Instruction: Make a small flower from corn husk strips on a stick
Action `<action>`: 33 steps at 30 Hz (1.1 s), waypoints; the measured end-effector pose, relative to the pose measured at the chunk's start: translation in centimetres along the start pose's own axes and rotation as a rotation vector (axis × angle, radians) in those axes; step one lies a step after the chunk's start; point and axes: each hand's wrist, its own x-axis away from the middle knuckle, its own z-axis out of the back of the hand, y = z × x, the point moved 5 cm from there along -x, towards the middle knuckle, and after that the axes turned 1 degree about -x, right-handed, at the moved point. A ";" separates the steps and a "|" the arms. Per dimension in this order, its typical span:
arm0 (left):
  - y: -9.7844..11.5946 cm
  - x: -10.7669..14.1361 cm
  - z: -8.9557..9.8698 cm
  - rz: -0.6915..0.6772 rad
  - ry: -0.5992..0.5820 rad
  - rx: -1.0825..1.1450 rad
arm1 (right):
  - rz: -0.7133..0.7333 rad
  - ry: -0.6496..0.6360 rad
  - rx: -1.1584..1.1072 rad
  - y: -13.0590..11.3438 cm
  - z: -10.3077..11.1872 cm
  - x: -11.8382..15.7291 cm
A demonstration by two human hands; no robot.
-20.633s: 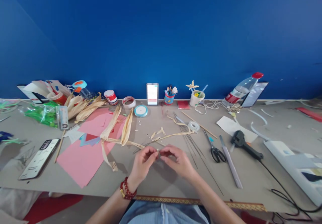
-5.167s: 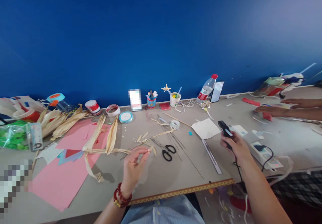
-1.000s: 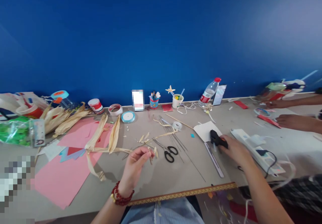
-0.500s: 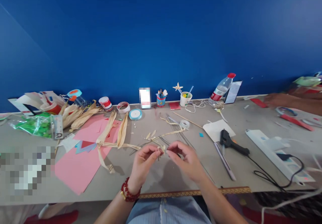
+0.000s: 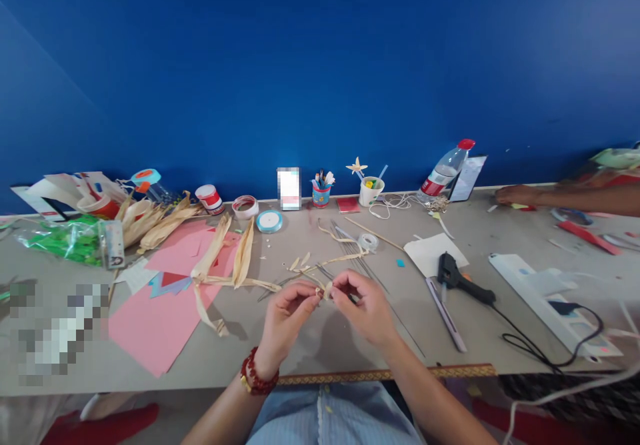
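Note:
Just above the table edge, my left hand point(image 5: 291, 315) pinches a small pale piece, perhaps a stem or bud, between thumb and fingertips. My right hand point(image 5: 364, 305) is closed at the fingertips on a pale petal-like piece of corn husk point(image 5: 328, 290), which meets what the left hand holds. Fingers hide most of both pieces. Behind the hands lie small cut husk petals point(image 5: 301, 262), thin wires point(image 5: 370, 273) and a long husk strip point(image 5: 345, 258). Larger dried corn husks point(image 5: 243, 258) rest to the left on pink paper point(image 5: 155, 331).
At right lie a hot glue gun point(image 5: 463, 281), a grey-purple stick-like tool point(image 5: 447, 315) and a power strip point(image 5: 545, 305) with cords. A phone point(image 5: 289, 190), pen cup point(image 5: 321, 195), white cup point(image 5: 370, 193) and bottle point(image 5: 445, 171) line the wall. Another person's hand point(image 5: 515, 195) reaches in at right.
My right fingertips have moved slightly left, closing the gap, and now pinch the petal-like piece. The other person's hand has reached further left along the wall.

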 end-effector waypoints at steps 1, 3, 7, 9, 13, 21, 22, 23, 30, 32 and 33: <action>0.0 0.0 0.1 0.006 0.004 -0.008 | 0.023 0.018 0.012 -0.2 0.1 -0.1; -0.1 0.1 0.2 0.038 0.009 -0.027 | 0.060 0.038 0.035 -0.6 0.3 -0.2; -0.3 0.1 0.1 0.076 -0.009 -0.074 | 0.090 0.016 0.069 -1.0 0.2 -0.3; -0.3 0.2 0.1 0.067 -0.012 -0.086 | 0.101 0.010 0.082 -1.1 0.2 -0.3; -0.3 0.2 0.1 0.057 -0.006 -0.083 | 0.097 -0.001 0.062 -1.3 0.1 -0.3; -0.4 0.2 0.1 0.057 -0.003 -0.056 | 0.068 -0.025 -0.043 -1.3 -0.3 -0.2; -0.4 0.2 0.1 0.056 -0.003 -0.057 | 0.064 -0.027 -0.055 -1.2 -0.4 -0.2; -0.3 0.2 0.1 0.053 -0.004 -0.060 | 0.057 -0.030 -0.066 -1.1 -0.4 -0.2; -0.2 0.1 0.0 0.053 -0.004 -0.065 | 0.018 -0.030 -0.093 -0.7 -0.6 -0.2; -0.3 0.1 0.0 0.049 -0.008 -0.066 | 0.022 -0.029 -0.095 -0.7 -0.6 -0.3; -0.3 0.1 0.0 0.047 -0.011 -0.066 | 0.027 -0.027 -0.098 -0.8 -0.6 -0.3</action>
